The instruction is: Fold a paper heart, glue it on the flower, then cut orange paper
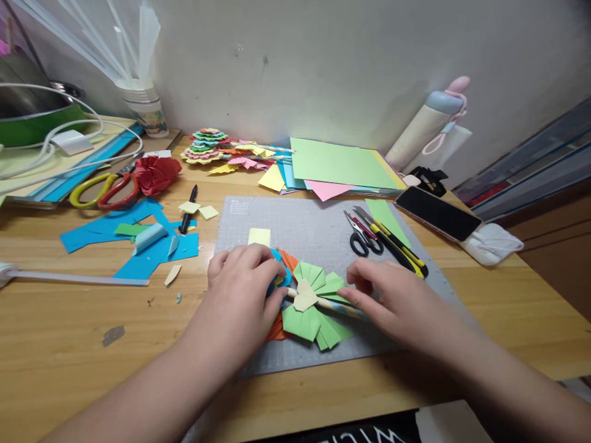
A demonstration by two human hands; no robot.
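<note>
Our left hand (242, 289) curls over the paper flower (282, 271), fingers bent and close together, gripping its blue and orange folds; the thumb tip rests at the flower's lower edge. Just off those fingertips, toward our right hand (390, 301), lies the cream heart (305, 296), sitting on a stick (332, 304) that runs on under the right fingers. The green pleated leaves (318, 280) fan out above and below the heart, between the two hands. Our right fingers are narrow, drawn together, with the tips touching the outer edge of the upper green pleats. We cannot tell whether they pinch the paper or only press on it. All of this rests on the grey cutting mat (314, 231). Just beyond the right knuckles lie the black-handled scissors (364, 241) and the yellow utility knife (401, 248), side by side. Beyond the left fingertips sits a yellow note (259, 236).
</note>
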